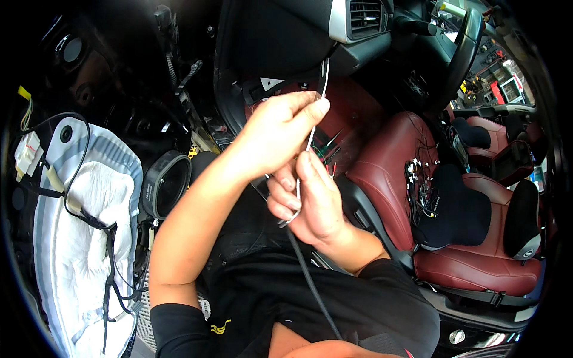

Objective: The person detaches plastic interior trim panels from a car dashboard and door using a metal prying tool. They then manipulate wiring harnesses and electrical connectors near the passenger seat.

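A thin white cable (pixel 310 141) runs down from below the dashboard's edge through both of my hands. My left hand (pixel 280 128) pinches it higher up, between thumb and forefinger. Just below, my right hand (pixel 313 200) is closed around it, with the thumb pressed on the fingers. A bent pale end (pixel 288 222) shows under the right hand's fingers. From beneath that hand a black cord (pixel 310 277) leads down to my chest; whether it joins the white cable, I cannot tell.
The glove box side of the dashboard (pixel 274 36) hangs above my hands, with an air vent (pixel 366 18) beside it. Dark red seats (pixel 391 173) stand right, bundled wires (pixel 422 185) on one. Left is an opened door with white lining (pixel 101 197), loose wiring and a round speaker (pixel 167 184).
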`<state>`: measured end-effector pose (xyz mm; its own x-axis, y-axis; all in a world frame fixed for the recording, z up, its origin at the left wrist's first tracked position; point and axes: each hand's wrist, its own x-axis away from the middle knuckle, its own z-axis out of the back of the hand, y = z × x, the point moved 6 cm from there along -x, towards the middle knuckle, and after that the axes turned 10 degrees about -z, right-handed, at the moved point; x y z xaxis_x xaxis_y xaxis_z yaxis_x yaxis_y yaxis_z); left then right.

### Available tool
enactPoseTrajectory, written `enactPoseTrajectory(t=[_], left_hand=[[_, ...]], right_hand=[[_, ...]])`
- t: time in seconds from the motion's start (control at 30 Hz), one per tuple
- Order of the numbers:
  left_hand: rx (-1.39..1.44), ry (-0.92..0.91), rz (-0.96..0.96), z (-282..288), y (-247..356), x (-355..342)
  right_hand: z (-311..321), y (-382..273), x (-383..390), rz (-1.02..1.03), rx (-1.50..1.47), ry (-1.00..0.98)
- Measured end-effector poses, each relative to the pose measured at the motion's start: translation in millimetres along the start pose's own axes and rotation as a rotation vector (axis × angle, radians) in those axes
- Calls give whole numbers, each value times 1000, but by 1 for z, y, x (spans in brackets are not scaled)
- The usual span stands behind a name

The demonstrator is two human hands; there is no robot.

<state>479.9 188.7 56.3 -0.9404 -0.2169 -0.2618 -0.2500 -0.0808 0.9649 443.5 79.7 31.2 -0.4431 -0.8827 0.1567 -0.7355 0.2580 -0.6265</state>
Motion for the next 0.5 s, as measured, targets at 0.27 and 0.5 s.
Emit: enactPoseTrajectory(t=[0.27, 0.5], left_hand=[[33, -95, 25, 22, 26, -14], [-28, -36, -130, 23, 17, -6]], right_hand=[[-43, 0, -18, -13, -134, 10], [-4, -37, 26, -242, 22, 24]])
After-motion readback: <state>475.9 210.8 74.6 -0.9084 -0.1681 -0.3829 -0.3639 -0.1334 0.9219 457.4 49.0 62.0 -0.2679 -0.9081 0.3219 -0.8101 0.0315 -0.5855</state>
